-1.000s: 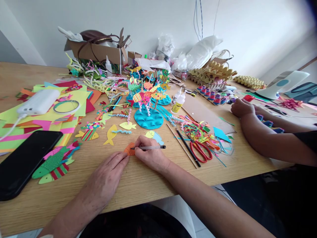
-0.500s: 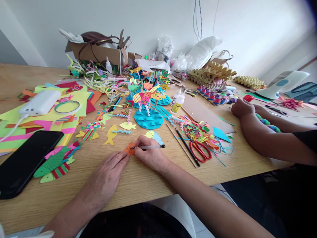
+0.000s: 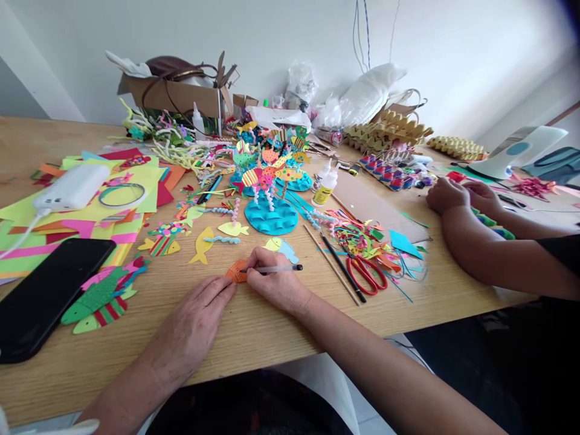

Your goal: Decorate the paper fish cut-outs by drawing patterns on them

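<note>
My right hand (image 3: 278, 283) is closed around a pen (image 3: 283, 268) with a clear barrel and dark end cap. Its tip rests on a small orange paper fish (image 3: 236, 272) marked with dark lines. The fingers of my left hand (image 3: 199, 308) lie flat and outstretched, their tips touching the fish's lower left edge and the table. Part of the fish is hidden behind my right fingers. Just beyond lie a yellow paper fish (image 3: 205, 244), a pale yellow one (image 3: 232, 229) on a twisted blue pipe cleaner, and a blue-and-yellow fish (image 3: 286, 249).
Red-handled scissors (image 3: 367, 275), a black pencil (image 3: 343, 267) and paper scraps lie right of my hands. Glue bottles (image 3: 325, 188) stand behind a blue wavy base (image 3: 272, 216). A black phone (image 3: 49, 296) and coloured paper (image 3: 154, 190) are at left. A co-worker's hands (image 3: 448, 196) work at right.
Both my hands, the pen and the orange fish hold nearly the same position. The co-worker's hands at the right have shifted slightly.
</note>
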`<state>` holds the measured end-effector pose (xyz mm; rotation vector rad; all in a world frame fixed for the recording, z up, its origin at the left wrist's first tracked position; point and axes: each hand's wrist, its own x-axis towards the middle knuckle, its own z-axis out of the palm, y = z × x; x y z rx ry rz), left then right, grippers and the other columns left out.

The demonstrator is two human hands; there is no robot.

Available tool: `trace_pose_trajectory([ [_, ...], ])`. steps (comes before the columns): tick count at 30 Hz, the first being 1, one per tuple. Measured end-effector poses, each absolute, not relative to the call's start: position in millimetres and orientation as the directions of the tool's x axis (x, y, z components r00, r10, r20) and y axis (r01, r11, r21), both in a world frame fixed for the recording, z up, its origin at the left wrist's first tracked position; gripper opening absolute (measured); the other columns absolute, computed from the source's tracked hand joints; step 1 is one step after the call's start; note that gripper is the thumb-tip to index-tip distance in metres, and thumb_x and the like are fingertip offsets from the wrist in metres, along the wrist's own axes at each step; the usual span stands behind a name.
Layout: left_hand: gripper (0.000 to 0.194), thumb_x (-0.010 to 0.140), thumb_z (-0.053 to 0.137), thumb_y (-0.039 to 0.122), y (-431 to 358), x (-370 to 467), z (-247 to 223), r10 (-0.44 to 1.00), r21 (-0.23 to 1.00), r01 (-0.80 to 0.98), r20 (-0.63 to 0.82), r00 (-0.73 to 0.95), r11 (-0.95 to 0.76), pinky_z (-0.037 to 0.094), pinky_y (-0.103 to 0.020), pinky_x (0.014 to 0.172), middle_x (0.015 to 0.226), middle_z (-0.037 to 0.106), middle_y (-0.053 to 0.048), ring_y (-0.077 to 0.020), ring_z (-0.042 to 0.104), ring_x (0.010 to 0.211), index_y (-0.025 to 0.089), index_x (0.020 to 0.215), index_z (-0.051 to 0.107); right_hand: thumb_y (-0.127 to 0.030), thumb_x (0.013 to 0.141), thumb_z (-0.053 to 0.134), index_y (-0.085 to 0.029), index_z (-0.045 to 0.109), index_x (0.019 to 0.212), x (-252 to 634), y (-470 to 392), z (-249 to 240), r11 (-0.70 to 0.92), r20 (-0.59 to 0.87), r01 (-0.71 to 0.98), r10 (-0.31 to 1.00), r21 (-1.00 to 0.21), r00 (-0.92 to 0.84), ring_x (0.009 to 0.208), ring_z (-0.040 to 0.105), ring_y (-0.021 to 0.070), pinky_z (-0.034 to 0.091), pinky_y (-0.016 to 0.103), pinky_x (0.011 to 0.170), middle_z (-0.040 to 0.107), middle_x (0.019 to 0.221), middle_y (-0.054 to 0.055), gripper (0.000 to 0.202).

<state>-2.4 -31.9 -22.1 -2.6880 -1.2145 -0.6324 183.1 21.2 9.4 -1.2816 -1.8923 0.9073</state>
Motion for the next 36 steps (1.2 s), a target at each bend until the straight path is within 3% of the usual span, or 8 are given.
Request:
trace_pose_trajectory([
  [11,0.039,0.09,0.029,0.01,-31.8,-1.9,-24.3,0.668,-0.007,0.749,0.448,0.594,-0.662,0.05,-0.036,0.091,0.116,0.062,-0.012,-0.022,0.058,0.106,0.01,0.117,0.057,-0.012,0.064,0.048,-0.019,0.048,0.062,185.0,23.8,9.3,0.226,0.152,0.333,0.96,-0.915,-0.234,0.052,0.044,0.009,0.034,0.02,0.049,0.05,0.058,-0.005,0.007],
  [17,0.04,0.088,0.029,0.008,-27.5,3.0,-14.7,0.706,0.002,0.762,0.377,0.599,-0.647,0.051,-0.036,0.087,0.11,0.063,-0.011,-0.0221,0.06,0.1,0.012,0.118,0.057,-0.011,0.064,0.047,-0.019,0.049,0.064,188.2,23.6,8.0,0.178,0.108,0.306,0.967,-0.935,-0.233,0.052,0.044,0.009,0.035,0.019,0.049,0.051,0.057,-0.006,0.009],
  [27,0.037,0.086,0.032,0.005,-27.0,12.5,-11.6,0.695,-0.009,0.774,0.433,0.574,-0.633,0.052,-0.034,0.081,0.102,0.062,-0.009,-0.0211,0.059,0.093,0.014,0.109,0.059,-0.012,0.07,0.052,-0.018,0.052,0.068,192.3,16.6,4.6,0.246,0.142,0.378,0.949,-0.893,-0.281,0.054,0.046,0.0085,0.035,0.02,0.052,0.052,0.059,-0.005,0.006],
  [36,0.039,0.084,0.034,0.006,-29.6,11.1,-16.5,0.689,0.016,0.767,0.452,0.567,-0.642,0.052,-0.038,0.083,0.105,0.061,-0.011,-0.0241,0.057,0.096,0.013,0.116,0.056,-0.011,0.071,0.052,-0.019,0.053,0.069,189.6,15.9,0.6,0.28,0.164,0.414,0.941,-0.866,-0.295,0.054,0.048,0.0091,0.037,0.02,0.053,0.054,0.06,-0.005,0.008],
])
